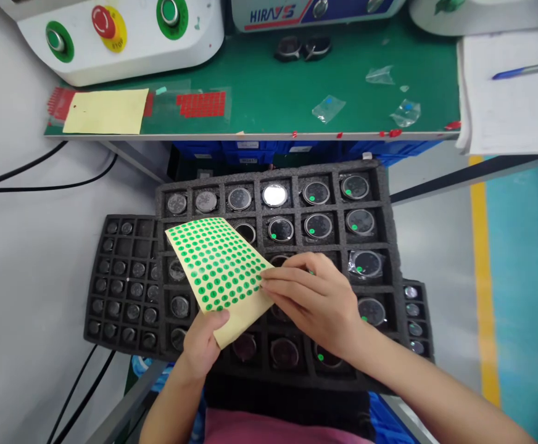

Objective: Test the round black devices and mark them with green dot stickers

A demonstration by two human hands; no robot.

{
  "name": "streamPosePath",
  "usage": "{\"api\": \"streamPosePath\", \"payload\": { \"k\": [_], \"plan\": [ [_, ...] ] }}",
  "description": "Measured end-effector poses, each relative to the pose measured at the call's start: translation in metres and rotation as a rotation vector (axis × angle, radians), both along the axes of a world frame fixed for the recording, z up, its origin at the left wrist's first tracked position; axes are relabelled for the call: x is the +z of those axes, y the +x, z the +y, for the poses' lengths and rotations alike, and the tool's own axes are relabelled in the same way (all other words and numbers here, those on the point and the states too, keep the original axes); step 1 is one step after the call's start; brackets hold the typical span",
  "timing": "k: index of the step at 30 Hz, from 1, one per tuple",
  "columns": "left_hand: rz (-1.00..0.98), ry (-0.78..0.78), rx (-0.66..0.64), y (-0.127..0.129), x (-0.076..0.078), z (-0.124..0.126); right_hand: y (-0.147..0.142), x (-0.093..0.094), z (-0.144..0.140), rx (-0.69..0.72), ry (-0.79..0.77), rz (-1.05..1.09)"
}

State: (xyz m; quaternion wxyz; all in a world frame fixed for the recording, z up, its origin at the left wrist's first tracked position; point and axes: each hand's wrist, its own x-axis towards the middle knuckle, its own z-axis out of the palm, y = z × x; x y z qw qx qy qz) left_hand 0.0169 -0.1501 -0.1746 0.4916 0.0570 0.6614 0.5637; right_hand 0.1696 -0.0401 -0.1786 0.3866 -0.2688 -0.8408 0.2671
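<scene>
My left hand (203,343) grips the lower edge of a pale yellow sheet of round green stickers (220,262), its thumb lying on top. The sheet is tilted above a dark foam tray (393,246). At the sheet's right edge, the fingertips of my right hand (322,302) are pinched together against the lowest sticker rows; what is between them is hidden. Round, glassy, watch-like parts sit in the tray's compartments, one shining bright white (274,196). Several parts on the right, such as a disc in the top row (355,187), carry a green dot. The sheet and my hands cover some compartments.
Smaller foam trays with round parts lie at left (147,246) and right (421,311). Behind is a green bench (260,80) with red stickers (203,104), a yellow sheet (107,111), plastic scraps and two dark discs. Machine buttons (105,23), papers (514,111) and a pen (523,71) stand beyond.
</scene>
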Motion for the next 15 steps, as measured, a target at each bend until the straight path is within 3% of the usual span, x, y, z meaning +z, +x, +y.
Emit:
{"api": "streamPosePath", "payload": {
  "k": [7, 10, 13, 15],
  "plan": [
    [0.106, 0.014, 0.036, 0.002, 0.011, -0.003, -0.001, 0.002, -0.003, -0.024, -0.039, 0.037],
    [0.056, 0.021, -0.025, 0.000, 0.013, 0.000, -0.003, 0.002, -0.002, -0.034, -0.060, 0.036],
    [0.010, 0.016, -0.107, -0.004, 0.009, 0.001, -0.003, 0.003, -0.002, -0.009, -0.083, 0.035],
    [0.104, 0.002, -0.090, -0.008, 0.002, -0.002, -0.002, 0.005, -0.002, 0.002, -0.094, 0.061]
  ]
}}
